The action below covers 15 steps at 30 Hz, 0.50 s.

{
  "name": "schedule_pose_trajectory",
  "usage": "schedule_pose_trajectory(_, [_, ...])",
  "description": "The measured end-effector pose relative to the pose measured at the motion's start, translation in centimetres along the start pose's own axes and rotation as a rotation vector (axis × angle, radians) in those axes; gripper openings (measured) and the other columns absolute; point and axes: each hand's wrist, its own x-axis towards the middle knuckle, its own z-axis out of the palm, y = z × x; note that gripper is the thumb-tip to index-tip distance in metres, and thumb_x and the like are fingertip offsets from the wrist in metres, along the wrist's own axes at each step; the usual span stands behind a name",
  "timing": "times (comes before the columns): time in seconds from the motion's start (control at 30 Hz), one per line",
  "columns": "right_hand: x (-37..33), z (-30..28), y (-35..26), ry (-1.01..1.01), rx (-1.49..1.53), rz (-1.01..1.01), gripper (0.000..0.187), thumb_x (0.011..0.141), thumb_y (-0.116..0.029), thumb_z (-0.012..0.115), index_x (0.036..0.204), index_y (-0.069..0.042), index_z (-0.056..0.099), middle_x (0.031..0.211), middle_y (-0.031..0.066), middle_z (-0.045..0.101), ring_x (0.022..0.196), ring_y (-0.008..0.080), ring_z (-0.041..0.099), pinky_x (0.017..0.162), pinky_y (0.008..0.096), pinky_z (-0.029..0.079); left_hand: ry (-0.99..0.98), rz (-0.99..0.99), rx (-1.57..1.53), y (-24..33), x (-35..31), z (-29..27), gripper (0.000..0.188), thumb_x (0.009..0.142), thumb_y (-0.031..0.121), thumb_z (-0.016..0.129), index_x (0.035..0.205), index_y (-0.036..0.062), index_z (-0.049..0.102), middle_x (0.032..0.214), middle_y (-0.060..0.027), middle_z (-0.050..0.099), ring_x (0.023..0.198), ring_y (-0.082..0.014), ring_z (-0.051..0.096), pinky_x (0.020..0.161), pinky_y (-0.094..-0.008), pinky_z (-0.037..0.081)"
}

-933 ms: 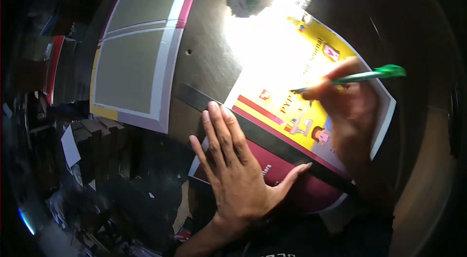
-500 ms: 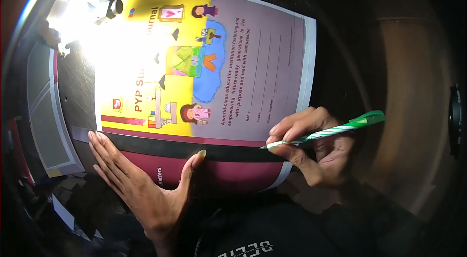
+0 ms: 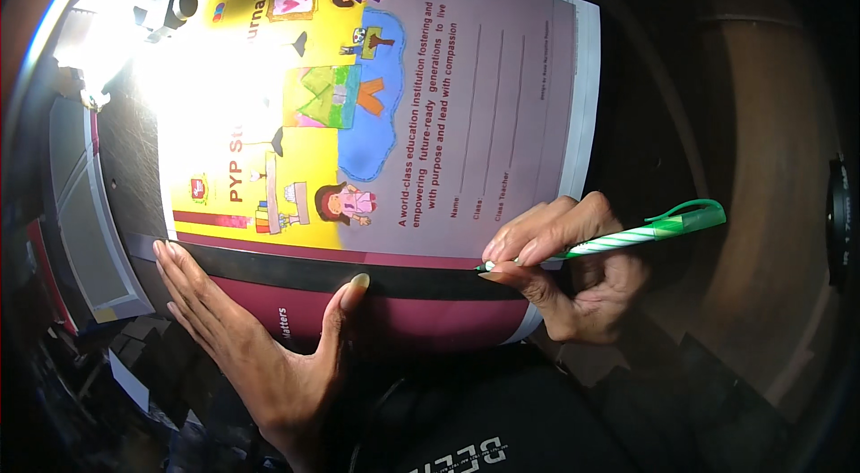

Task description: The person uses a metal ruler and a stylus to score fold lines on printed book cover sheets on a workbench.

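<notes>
A large printed cover sheet [image 3: 502,97], yellow and mauve with drawn figures and a maroon band, lies on a dark table. Across its near part runs a long, thin black strip [image 3: 430,283], which looks like a straightedge. My left hand [image 3: 260,330] presses on the strip's left part, fingers stretched out and thumb spread apart. In a pinch grip, my right hand [image 3: 573,271] holds a green-and-white striped pen [image 3: 618,242]. The pen slants with its cap end up to the right. Its tip is by the strip's upper edge, near the right end; I cannot tell whether it touches.
A very bright lamp [image 3: 112,34] at the upper left washes out part of the sheet. Grey panelled sheets [image 3: 90,222] lie at the far left. A brown wooden surface [image 3: 761,159] curves along the right, with a dark round object [image 3: 838,222] at the rim.
The view has shifted slightly, so the sheet looks a little larger and higher. My right hand and the pen tip have shifted slightly left in the picture. My left hand stays on the strip.
</notes>
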Motion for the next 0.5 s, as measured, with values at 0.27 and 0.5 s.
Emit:
schedule_pose_trajectory(0.27, [0.8, -0.5, -0.5, -0.111, -0.117, -0.084, 0.029, 0.083, 0.010, 0.074, 0.097, -0.001, 0.051, 0.087, 0.0154, 0.065, 0.083, 0.0230, 0.068, 0.079, 0.0369, 0.060, 0.000, 0.015, 0.015, 0.4, 0.0, -0.3, 0.129, 0.074, 0.068, 0.076, 0.157, -0.0027, 0.007, 0.162, -0.0293, 0.011, 0.152, -0.0427, 0.009, 0.122, -0.0590, 0.007])
schedule_pose_trajectory(0.5, [2.0, -0.5, -0.2, 0.141, 0.305, 0.005, 0.023, 0.093, -0.007, 0.067, 0.104, -0.002, 0.047, 0.094, 0.0142, 0.063, 0.083, 0.0227, 0.068, 0.076, 0.0330, 0.056, -0.017, -0.074, 0.072, -0.7, 0.1, 0.0, 0.140, 0.063, 0.068, 0.084, 0.156, -0.0054, 0.008, 0.162, -0.0276, 0.015, 0.153, -0.0396, 0.012, 0.123, -0.0548, 0.009])
